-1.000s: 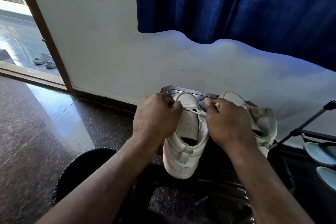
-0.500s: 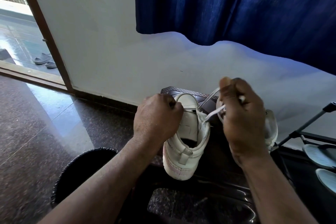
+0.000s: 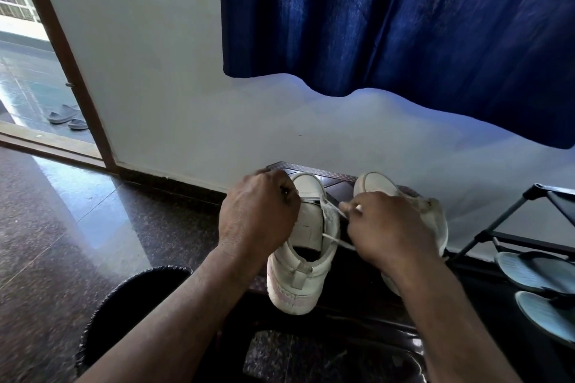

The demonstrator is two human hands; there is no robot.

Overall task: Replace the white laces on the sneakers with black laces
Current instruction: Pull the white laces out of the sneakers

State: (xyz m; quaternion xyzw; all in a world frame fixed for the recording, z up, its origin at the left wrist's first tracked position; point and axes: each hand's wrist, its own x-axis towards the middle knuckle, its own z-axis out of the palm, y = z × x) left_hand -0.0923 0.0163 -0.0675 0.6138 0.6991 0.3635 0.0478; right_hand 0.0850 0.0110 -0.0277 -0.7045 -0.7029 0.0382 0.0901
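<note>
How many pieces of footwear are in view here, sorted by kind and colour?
white sneakers: 2
grey slippers, outside the door: 2
pale blue flip-flops, at the right: 2
Total: 6

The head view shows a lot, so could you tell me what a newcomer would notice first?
First, the two hands at bottom centre: the left hand holds a white sneaker by its side while the right hand pinches its white lace. Behind them, a deep blue curtain hangs across the upper right of the pale wall.
</note>
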